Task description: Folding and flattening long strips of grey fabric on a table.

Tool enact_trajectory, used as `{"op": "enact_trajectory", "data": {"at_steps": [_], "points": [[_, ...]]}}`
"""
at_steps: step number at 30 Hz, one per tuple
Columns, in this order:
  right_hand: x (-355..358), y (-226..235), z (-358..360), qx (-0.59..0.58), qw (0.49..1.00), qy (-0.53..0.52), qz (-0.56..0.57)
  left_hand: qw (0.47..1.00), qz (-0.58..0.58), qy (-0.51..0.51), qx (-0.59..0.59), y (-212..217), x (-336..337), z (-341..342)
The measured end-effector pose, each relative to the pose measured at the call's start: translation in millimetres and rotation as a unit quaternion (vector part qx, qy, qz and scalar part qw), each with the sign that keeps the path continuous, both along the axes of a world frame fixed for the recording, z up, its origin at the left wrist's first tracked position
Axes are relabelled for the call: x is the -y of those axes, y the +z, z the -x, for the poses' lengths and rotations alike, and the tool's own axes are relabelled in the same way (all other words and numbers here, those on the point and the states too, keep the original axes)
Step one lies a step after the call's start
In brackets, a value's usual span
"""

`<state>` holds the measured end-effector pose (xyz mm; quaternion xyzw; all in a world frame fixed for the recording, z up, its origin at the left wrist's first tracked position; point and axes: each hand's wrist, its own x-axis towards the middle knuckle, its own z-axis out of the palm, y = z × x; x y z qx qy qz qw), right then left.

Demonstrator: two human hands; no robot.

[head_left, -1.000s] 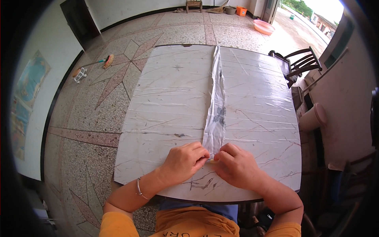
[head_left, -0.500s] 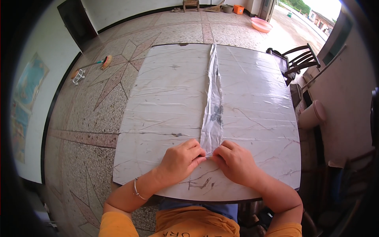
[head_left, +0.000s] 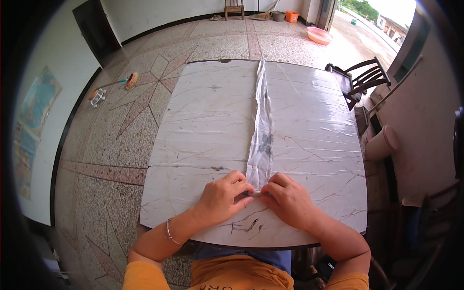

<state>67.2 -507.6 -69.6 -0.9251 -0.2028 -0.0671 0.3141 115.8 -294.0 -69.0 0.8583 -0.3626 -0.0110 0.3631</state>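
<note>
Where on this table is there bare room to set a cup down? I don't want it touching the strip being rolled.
Two broad bare patches flank the long folded strip: one between it and the table's left edge, one between it and the right edge. Crowded only at the near end, where the left hand and right hand pinch the strip's end.

Bright daylight pours in from an open doorway [head_left: 367, 14] at the upper right, where the outdoors is washed out to near white. The glossy counter [head_left: 309, 121] shows pale streaks of glare across its right half. Shadows are soft, darkest under the counter's near edge. The centre is sharp, including both hands [head_left: 256, 195]. The fisheye lens bends straight edges toward the rim, and a black ring darkens the corners and the left side.
</note>
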Motion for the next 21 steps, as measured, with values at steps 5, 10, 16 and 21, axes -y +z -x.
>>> {"op": "enact_trajectory", "data": {"at_steps": [5,10,16,21], "points": [[0.0,1.1,0.9,0.003,1.0,0.002,0.004,0.999,0.01,-0.015,0.028,-5.3,0.7,-0.6],[-1.7,2.7,1.0,0.013,1.0,0.005,0.024,0.999,-0.028,-0.03,0.032,-5.3,-0.7,-1.8],[-7.0,1.0,-3.2,0.002,0.999,-0.044,0.011,0.999,-0.01,0.034,-0.035,-0.6,7.0,-3.6],[0.8,2.7,-1.1,0.004,1.0,-0.004,0.014,1.0,-0.006,0.011,0.015,-6.2,2.9,-1.9]]}}
